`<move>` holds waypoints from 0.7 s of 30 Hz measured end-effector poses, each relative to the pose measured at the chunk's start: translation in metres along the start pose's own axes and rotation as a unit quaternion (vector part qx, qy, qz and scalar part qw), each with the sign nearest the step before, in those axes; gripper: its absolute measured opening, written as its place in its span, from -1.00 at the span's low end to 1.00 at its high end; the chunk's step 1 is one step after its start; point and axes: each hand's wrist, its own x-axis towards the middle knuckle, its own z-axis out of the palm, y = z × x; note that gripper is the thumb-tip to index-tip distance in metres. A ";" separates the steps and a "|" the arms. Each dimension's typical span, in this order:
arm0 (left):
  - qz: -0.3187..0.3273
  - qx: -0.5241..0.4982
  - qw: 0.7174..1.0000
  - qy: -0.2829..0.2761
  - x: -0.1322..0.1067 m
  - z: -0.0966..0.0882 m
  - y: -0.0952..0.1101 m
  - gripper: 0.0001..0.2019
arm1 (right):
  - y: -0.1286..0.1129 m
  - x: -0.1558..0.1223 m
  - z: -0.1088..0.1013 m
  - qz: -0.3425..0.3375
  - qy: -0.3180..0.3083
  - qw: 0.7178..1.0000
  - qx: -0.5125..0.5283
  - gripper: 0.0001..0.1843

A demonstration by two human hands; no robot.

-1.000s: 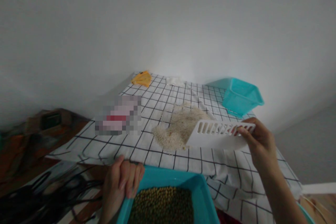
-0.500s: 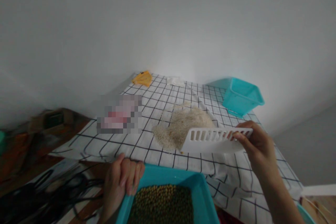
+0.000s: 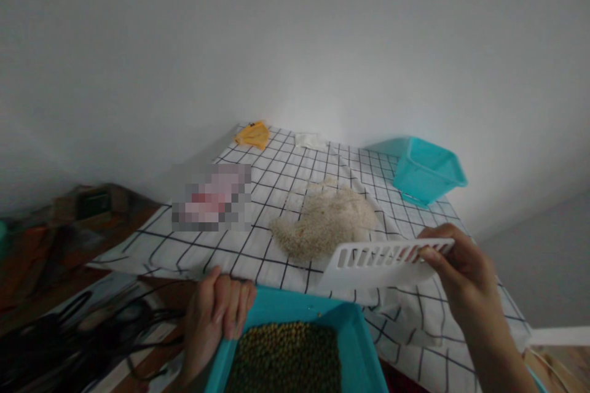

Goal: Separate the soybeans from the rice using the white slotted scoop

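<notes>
My right hand [image 3: 456, 267] is closed on one end of a white slotted plastic tray [image 3: 373, 264], held tilted just above the near edge of the checked cloth. A pile of pale grains [image 3: 325, 224] lies on the cloth beyond it. My left hand [image 3: 216, 313] grips the far left corner of a turquoise bin [image 3: 354, 331] at the bottom of the view. That bin holds small greenish-brown beans [image 3: 286, 359].
A white cloth with a black grid [image 3: 276, 178] covers the table. A second turquoise bin [image 3: 426, 172] lies tipped at the far right. A yellow item [image 3: 252, 134] sits at the back edge by the wall. Dark cables [image 3: 69, 338] lie at the lower left.
My right hand has brought the white slotted tray nearer, off the grain pile and toward the turquoise bin of beans. My left hand has kept its grip on the bin's corner.
</notes>
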 end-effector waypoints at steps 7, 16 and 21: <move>-0.025 0.010 0.997 0.067 -0.004 0.004 0.010 -0.37 | -0.005 0.022 0.022 -0.055 0.090 0.994 0.012 -0.84; 0.088 0.038 0.986 -0.139 0.021 -0.035 -0.004 -0.31 | -0.043 0.033 0.059 -0.118 0.074 0.981 -0.135 -0.87; 0.072 0.023 0.994 -0.073 0.014 -0.033 -0.003 -0.34 | -0.057 0.037 0.068 -0.162 0.022 0.970 -0.180 -0.86</move>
